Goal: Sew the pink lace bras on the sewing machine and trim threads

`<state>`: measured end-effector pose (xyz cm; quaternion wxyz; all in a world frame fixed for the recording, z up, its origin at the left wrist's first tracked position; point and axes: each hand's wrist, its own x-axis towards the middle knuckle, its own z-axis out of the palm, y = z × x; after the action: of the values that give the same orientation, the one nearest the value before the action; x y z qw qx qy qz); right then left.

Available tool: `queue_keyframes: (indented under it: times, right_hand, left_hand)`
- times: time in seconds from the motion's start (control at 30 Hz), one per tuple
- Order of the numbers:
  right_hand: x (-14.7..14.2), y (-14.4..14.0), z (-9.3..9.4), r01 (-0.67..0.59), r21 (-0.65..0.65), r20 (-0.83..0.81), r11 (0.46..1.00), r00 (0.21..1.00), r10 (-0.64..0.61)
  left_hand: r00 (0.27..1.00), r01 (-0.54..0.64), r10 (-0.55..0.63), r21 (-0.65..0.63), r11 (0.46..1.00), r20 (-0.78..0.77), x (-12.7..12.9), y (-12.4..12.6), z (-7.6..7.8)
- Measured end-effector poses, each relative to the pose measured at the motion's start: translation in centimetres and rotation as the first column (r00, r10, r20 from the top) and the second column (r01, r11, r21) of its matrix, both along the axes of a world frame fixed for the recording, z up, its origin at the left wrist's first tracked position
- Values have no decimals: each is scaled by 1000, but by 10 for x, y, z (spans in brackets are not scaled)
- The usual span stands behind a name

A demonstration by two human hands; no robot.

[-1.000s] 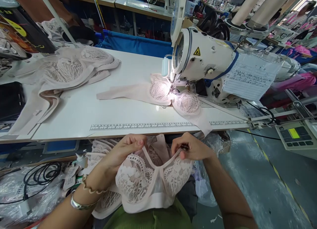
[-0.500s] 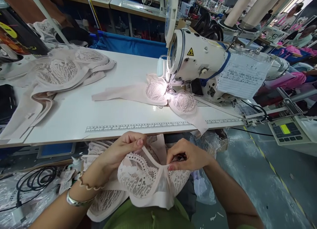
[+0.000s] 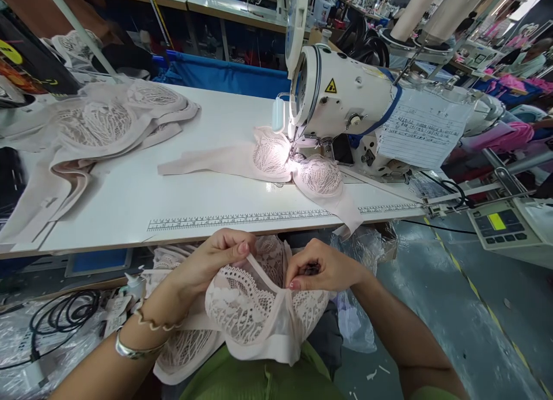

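A pale pink lace bra (image 3: 244, 310) hangs between my two hands, over my lap in front of the table. My left hand (image 3: 218, 259) pinches the upper edge of its left cup, thumb on top. At the centre, between the cups, my right hand (image 3: 322, 266) pinches the edge with thumb and fingertips. More bras of the same kind (image 3: 185, 354) lie beneath it on my lap. On the table, another bra (image 3: 319, 176) lies under the needle area of the sewing machine (image 3: 341, 94), lit by a bright lamp.
A stack of bras (image 3: 99, 123) covers the table's left end. A printed ruler (image 3: 242, 220) runs along the front edge. At right are a control box (image 3: 505, 224) and a paper note (image 3: 423, 126). Coiled black cable (image 3: 64, 319) lies lower left.
My right hand has shifted slightly left along the bra's centre edge. The lace behind the held bra shows more now. My left hand keeps its grip.
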<state>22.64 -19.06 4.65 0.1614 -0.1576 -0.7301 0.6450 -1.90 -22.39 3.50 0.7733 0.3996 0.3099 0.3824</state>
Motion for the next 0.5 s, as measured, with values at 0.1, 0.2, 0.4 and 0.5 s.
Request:
queue_keyframes:
  times: [0.1,0.2,0.4,0.5]
  right_hand:
    - [1,0,1,-15,13,20,1000,1000,14]
    - [1,-1,3,-18,29,26,999,1000,17]
    - [2,0,5,-45,83,65,996,997,40]
    - [4,-2,7,-49,136,96,990,995,37]
  left_hand:
    - [1000,18,-18,28,999,0,-2,0,-1]
    - [999,34,-33,49,998,-12,-4,0,-2]
    - [999,39,-38,42,998,-21,2,3,-7]
    - [999,32,-29,82,996,-39,-1,-3,3]
